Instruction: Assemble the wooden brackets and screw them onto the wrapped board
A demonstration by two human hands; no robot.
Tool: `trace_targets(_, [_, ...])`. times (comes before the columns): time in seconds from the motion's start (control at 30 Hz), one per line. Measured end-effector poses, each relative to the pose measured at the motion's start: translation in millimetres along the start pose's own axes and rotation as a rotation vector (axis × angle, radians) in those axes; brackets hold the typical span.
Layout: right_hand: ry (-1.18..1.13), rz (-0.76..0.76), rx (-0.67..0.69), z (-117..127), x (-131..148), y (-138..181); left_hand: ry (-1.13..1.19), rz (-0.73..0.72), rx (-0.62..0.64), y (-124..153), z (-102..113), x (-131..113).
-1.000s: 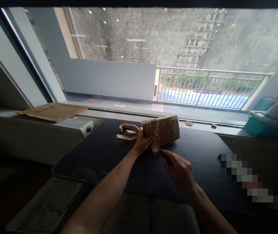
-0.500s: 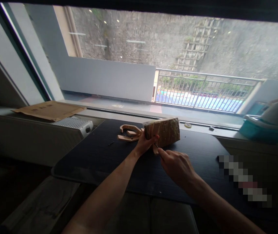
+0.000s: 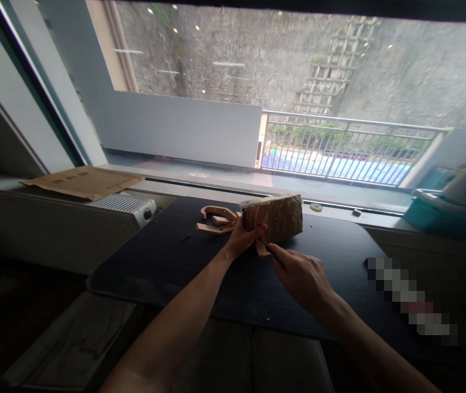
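Head view: pale, curved wooden piece (image 3: 262, 250) in grip of left hand (image 3: 243, 239), dark tool (image 3: 273, 253) in right hand (image 3: 303, 274).

The left hand (image 3: 241, 240) is up against a brown taped box (image 3: 284, 218) on the black table (image 3: 155, 273). The right hand (image 3: 302, 273) grips a thin dark tool (image 3: 274, 255). It points at a small curved bit of wood (image 3: 262, 249) by the left thumb. More curved wooden pieces (image 3: 212, 228) lie beside the box. Past them are a big window, a brown paper envelope (image 3: 85, 182) and a teal tub (image 3: 425, 213).
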State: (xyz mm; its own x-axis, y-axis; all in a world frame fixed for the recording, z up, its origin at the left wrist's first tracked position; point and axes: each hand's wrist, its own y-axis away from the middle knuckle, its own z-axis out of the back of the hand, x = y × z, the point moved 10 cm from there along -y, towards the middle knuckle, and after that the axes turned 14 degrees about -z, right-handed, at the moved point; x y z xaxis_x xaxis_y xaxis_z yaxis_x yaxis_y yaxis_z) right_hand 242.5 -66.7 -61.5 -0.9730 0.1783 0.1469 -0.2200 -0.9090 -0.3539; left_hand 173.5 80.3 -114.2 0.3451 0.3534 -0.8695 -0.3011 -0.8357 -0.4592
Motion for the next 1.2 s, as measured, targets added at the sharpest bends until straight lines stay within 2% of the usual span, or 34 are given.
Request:
trace_targets(0.1, [0.135, 0.054, -0.003, 0, 12, 0, 0.000, 0.003, -0.003, -1, 0, 1])
trace_targets(0.2, [0.099, 0.056, -0.002, 2, 16, -2, 0.000, 0.000, 0.000, -2, -1, 1])
trace_targets(0.27, [-0.048, -0.021, 0.011, 1, 7, -4, 0.003, -0.006, 0.001, -2, -1, 1])
trace_targets(0.4, [-0.474, -0.273, 0.011, -9, -28, -6, 0.003, -0.019, 0.001, -2, -1, 1])
trace_targets(0.47, [-0.568, -0.326, -0.004, -12, -36, -6, -0.001, -0.022, 0.000, -1, -1, 0])
trace_targets(0.53, [-0.489, -0.324, -0.016, -9, -37, -6, -0.012, -0.025, -0.003, -1, -1, -1])
trace_targets(0.6, [-0.301, -0.254, -0.037, 0, -28, -8, -0.028, -0.029, -0.010, -1, 0, -3])
trace_targets(0.73, [0.071, 0.036, -0.060, 14, 9, -6, -0.064, -0.025, -0.034, -1, 4, 0])
trace_targets(0.8, [0.163, 0.121, -0.044, 11, 22, -4, -0.077, -0.018, -0.045, -1, 5, 2])
trace_targets(0.87, [0.157, 0.123, -0.022, 8, 25, -4, -0.089, -0.015, -0.057, -1, 6, 2])
trace_targets(1.03, [0.020, -0.013, 0.005, -1, 10, -8, -0.102, -0.019, -0.055, -2, 4, -2])
trace_targets(1.13, [-0.325, -0.259, 0.066, -11, -21, -15, -0.113, -0.021, -0.041, -2, 2, -3])
trace_targets(1.2, [-0.493, -0.354, 0.122, -23, -33, -18, -0.130, -0.021, -0.042, -1, 4, -3])
